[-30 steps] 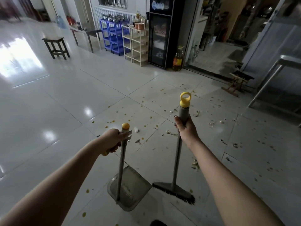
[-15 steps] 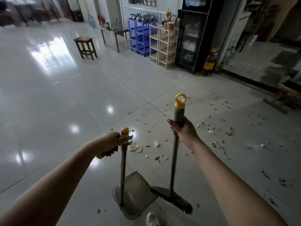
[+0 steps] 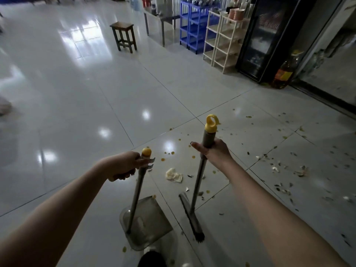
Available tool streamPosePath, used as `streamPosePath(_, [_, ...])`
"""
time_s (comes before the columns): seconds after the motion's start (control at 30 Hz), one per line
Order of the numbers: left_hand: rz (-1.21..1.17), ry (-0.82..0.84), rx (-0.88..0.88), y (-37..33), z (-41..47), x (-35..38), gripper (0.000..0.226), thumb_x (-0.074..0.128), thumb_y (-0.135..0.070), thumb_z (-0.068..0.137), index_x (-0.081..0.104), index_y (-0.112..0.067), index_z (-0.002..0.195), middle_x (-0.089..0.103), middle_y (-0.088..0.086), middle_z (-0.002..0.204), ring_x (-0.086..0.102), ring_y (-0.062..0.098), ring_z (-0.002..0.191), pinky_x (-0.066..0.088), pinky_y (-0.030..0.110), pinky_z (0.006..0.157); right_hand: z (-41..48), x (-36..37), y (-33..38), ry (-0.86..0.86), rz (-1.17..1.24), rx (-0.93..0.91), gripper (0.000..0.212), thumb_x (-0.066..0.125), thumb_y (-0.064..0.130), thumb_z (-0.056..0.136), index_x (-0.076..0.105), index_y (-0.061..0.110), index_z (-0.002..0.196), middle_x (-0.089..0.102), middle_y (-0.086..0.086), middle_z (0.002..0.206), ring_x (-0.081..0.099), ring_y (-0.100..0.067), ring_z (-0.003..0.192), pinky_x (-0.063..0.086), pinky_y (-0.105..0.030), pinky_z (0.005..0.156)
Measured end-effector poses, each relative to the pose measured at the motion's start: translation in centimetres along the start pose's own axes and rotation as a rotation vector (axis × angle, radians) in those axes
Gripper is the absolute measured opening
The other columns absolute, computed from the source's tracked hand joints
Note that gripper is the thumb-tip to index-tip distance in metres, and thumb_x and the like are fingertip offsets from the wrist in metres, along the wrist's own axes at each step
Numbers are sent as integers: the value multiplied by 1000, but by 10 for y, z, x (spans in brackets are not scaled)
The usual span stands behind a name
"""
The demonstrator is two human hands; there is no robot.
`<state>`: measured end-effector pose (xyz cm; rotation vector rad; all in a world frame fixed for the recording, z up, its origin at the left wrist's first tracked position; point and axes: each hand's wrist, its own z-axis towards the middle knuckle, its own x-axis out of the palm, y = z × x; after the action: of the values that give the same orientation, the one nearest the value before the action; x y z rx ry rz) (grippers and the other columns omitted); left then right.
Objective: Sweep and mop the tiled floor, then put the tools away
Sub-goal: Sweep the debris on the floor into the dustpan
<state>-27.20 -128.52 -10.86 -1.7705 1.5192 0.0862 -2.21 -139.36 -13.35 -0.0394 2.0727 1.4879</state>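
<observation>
My left hand (image 3: pixel 126 165) grips the top of a long-handled grey dustpan (image 3: pixel 148 224), whose pan rests on the tiled floor (image 3: pixel 81 105) just in front of my foot. My right hand (image 3: pixel 214 151) holds a grey broom (image 3: pixel 198 182) near its yellow ring cap, and the brush head touches the floor to the right of the pan. A crumpled white tissue (image 3: pixel 174 175) lies between the two handles. Yellow bits and dark husks (image 3: pixel 285 182) are scattered over the tiles to the right.
A wooden stool (image 3: pixel 124 35) stands at the far centre. Along the back right are a metal table (image 3: pixel 161 18), blue shelves (image 3: pixel 192 26), cream shelves (image 3: pixel 223 39), a black glass-door fridge (image 3: pixel 269 39) and a large oil bottle (image 3: pixel 285 72). My shoe (image 3: pixel 152 257) shows at the bottom edge.
The view has swung left and I have stepped forward with both tools. The broom head has turned and now points away from me, apart from the pan. The tissue is nearer.
</observation>
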Motion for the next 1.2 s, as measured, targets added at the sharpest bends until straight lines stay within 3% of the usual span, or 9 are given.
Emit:
streamPosePath(0.2, [-7,27,-15,32,44,-55,29,45,-39,96,48,-13,82,44,4,67,36,11,48,33,21,40,47,56,19,-44,37,41,59,73,45,76,60,-12,86,64,-19,76,57,-22,69,48,-32,71])
streamPosePath(0.33, [-8,70,-12,55,76,-86,27,44,-38,97,49,-14,85,45,3,69,37,10,48,35,20,40,78,100,34,-94,39,89,61,75,43,74,60,-13,93,65,-29,93,60,-36,77,51,-44,81])
streamPosePath(0.53, [37,87,-12,87,112,-119,30,44,-41,96,47,-14,83,46,4,67,38,12,47,35,22,39,119,148,47,-181,143,189,52,74,38,78,62,-10,93,65,-25,87,58,-28,77,46,-31,70])
streamPosePath(0.63, [49,122,-2,90,124,-137,30,44,-42,96,48,-16,82,46,4,68,38,12,48,36,22,40,132,166,42,-191,178,258,38,73,39,79,64,3,83,65,-10,79,61,-25,80,43,-27,70])
streamPosePath(0.8, [66,201,6,90,132,-157,27,44,-40,97,50,-15,88,45,4,70,40,12,50,38,21,42,137,188,12,-134,225,398,22,76,37,76,62,21,72,66,3,79,63,-18,85,43,-28,79])
streamPosePath(1.03, [75,278,-8,94,135,-160,22,45,-37,97,48,-18,86,45,4,70,40,10,51,40,19,42,128,200,-27,49,151,483,36,79,47,69,67,24,94,72,-2,95,66,-20,97,54,-34,86])
streamPosePath(1.1, [84,306,-9,92,133,-158,21,43,-34,98,47,-17,88,44,4,71,40,10,51,41,19,43,126,197,-23,103,138,488,35,77,45,73,66,24,99,68,1,97,64,-21,99,55,-30,78])
streamPosePath(1.2, [99,318,-7,87,133,-156,22,41,-32,99,47,-12,96,43,5,71,40,11,52,41,20,44,128,189,-15,255,65,462,35,72,31,83,59,20,113,60,-1,91,58,-15,82,49,-21,62])
